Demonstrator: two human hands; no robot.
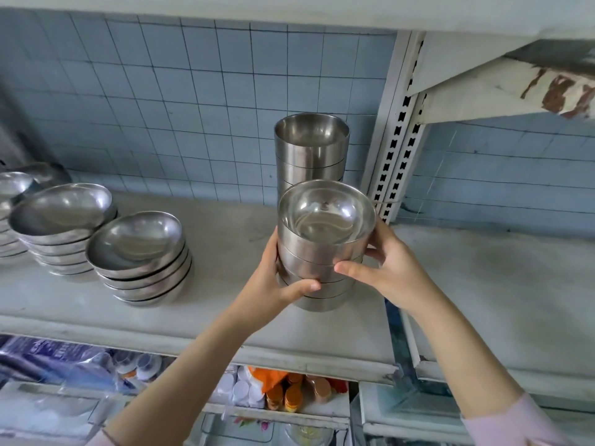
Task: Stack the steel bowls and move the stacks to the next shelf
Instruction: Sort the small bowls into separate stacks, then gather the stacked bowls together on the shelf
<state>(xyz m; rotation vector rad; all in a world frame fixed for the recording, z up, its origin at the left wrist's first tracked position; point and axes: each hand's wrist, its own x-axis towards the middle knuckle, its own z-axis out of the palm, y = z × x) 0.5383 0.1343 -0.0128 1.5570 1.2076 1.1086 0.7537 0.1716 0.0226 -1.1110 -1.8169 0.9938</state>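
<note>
At grey shelf point(225, 252): left hand point(277, 284) and right hand point(389, 275) clasp stack of round steel bowls point(322, 249).
Next shelf point(499, 284): stacks not yet moved.

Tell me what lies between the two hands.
A stack of steel bowls, seen in the head view; the left hand and right hand grip its sides.

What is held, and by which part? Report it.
The stack of steel bowls, by its side walls: left hand on its left, right hand on its right, thumbs across the front.
</note>
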